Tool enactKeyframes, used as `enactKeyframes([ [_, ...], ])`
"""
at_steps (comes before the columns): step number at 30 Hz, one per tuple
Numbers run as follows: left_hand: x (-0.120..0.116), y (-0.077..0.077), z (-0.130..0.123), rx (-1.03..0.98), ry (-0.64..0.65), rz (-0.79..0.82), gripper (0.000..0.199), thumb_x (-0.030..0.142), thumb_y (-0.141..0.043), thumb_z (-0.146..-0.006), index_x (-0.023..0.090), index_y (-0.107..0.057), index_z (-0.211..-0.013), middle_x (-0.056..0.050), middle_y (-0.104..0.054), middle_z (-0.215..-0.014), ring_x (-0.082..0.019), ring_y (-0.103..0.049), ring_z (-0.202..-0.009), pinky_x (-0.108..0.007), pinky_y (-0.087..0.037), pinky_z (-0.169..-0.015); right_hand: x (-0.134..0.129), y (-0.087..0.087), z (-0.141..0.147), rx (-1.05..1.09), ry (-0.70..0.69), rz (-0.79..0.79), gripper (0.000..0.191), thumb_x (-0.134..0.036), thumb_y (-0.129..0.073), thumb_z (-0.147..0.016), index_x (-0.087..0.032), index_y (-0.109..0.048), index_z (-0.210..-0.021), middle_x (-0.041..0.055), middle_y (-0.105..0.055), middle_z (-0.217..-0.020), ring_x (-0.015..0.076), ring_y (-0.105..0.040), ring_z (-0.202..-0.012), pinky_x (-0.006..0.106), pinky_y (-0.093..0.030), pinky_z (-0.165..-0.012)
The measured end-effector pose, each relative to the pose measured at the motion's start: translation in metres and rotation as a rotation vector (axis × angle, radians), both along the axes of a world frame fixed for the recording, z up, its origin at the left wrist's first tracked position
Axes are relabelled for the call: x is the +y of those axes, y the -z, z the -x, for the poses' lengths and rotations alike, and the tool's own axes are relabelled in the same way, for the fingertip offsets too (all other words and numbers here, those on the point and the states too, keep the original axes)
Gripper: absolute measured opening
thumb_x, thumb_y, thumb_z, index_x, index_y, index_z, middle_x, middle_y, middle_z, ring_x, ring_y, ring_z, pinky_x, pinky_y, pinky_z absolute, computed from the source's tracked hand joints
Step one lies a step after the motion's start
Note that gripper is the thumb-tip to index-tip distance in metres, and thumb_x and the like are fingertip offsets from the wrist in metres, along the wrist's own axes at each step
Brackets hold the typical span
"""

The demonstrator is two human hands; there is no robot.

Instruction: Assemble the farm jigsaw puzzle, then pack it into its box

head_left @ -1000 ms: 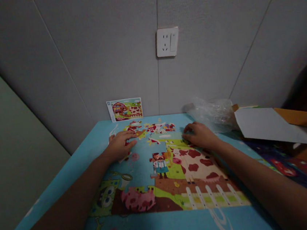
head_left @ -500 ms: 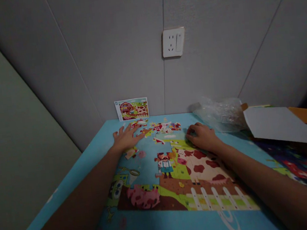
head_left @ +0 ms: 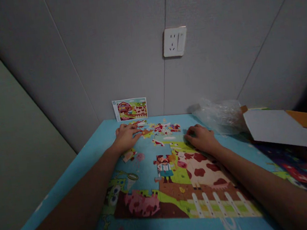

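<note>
My left hand [head_left: 127,136] is over the loose puzzle pieces at the far left of the table, thumb apart from its bent fingers, the fingertips by a brownish-yellow piece [head_left: 146,132]. Resting near the puzzle's far right edge, my right hand [head_left: 202,138] has its fingers curled in; what they hold, if anything, is hidden. Below the hands lies a partly joined farm jigsaw puzzle [head_left: 200,168] with a cow, a farmer, a pig and a white fence. More loose pieces [head_left: 166,128] lie between the hands, and a red and white piece [head_left: 158,142] sits above the farmer.
A picture card of the farm scene [head_left: 130,109] leans against the wall. Crumpled clear plastic [head_left: 219,116] and an open cardboard box [head_left: 283,125] lie on the right. The blue printed table cover [head_left: 140,171] reaches the wall, which carries a socket [head_left: 174,41].
My left hand's spread fingers have drawn closer together and bent over the loose pieces. The right hand keeps its curled pose. The view has shifted slightly.
</note>
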State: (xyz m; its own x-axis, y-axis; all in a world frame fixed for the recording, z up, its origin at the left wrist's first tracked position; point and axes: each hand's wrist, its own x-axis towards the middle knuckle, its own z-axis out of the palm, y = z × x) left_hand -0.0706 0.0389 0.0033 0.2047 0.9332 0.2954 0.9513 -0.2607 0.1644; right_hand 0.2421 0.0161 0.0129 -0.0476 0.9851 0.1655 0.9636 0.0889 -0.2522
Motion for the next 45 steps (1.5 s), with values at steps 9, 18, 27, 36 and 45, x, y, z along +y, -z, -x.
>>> enactKeyframes([
  [9,0.001,0.0,-0.002,0.006,-0.058,0.074,0.048,0.051,-0.043,-0.088,0.028,-0.059,-0.127,0.0,-0.051,-0.14,-0.033,-0.034,-0.125,-0.05,-0.032,-0.101,0.0,0.001,-0.001,0.006,-0.003,-0.015,0.024,-0.036,-0.05,-0.084,-0.02,-0.067,-0.09,0.009,-0.061,-0.102,0.0262,-0.056,-0.097,0.037,-0.035,-0.076],
  [18,0.004,0.005,0.001,0.035,-0.035,0.077,0.048,0.051,-0.039,-0.089,0.032,-0.057,-0.129,0.001,-0.047,-0.143,-0.034,-0.034,-0.123,-0.054,-0.033,-0.097,0.001,0.003,-0.002,0.011,-0.01,-0.025,0.024,-0.036,-0.05,-0.084,-0.02,-0.067,-0.089,0.0094,-0.061,-0.101,0.0249,-0.057,-0.093,0.036,-0.035,-0.074],
  [27,0.001,-0.004,0.0,-0.064,-0.072,0.047,0.03,0.042,-0.053,-0.082,0.03,-0.075,-0.098,-0.001,-0.064,-0.118,-0.03,-0.044,-0.112,-0.047,-0.037,-0.097,0.0,0.002,-0.003,-0.007,-0.021,-0.037,0.026,-0.036,-0.049,-0.084,-0.02,-0.068,-0.091,0.0092,-0.062,-0.101,0.0246,-0.057,-0.094,0.035,-0.036,-0.074],
  [36,-0.001,-0.01,0.006,-0.12,-0.091,-0.025,0.028,0.039,-0.052,-0.08,0.024,-0.075,-0.077,-0.003,-0.073,-0.088,-0.024,-0.06,-0.093,-0.034,-0.043,-0.089,0.0,0.002,-0.003,-0.015,-0.019,-0.027,0.025,-0.036,-0.05,-0.084,-0.02,-0.068,-0.091,0.0086,-0.062,-0.102,0.0242,-0.058,-0.093,0.035,-0.036,-0.074],
  [45,0.001,-0.003,-0.003,-0.03,-0.328,-0.007,0.056,0.063,-0.05,-0.077,0.025,-0.067,-0.114,-0.014,-0.062,-0.114,-0.037,-0.048,-0.112,-0.05,-0.042,-0.09,-0.001,0.001,-0.001,-0.02,0.001,-0.026,0.026,-0.036,-0.049,-0.084,-0.02,-0.068,-0.091,0.0086,-0.062,-0.102,0.0242,-0.057,-0.092,0.036,-0.036,-0.076],
])
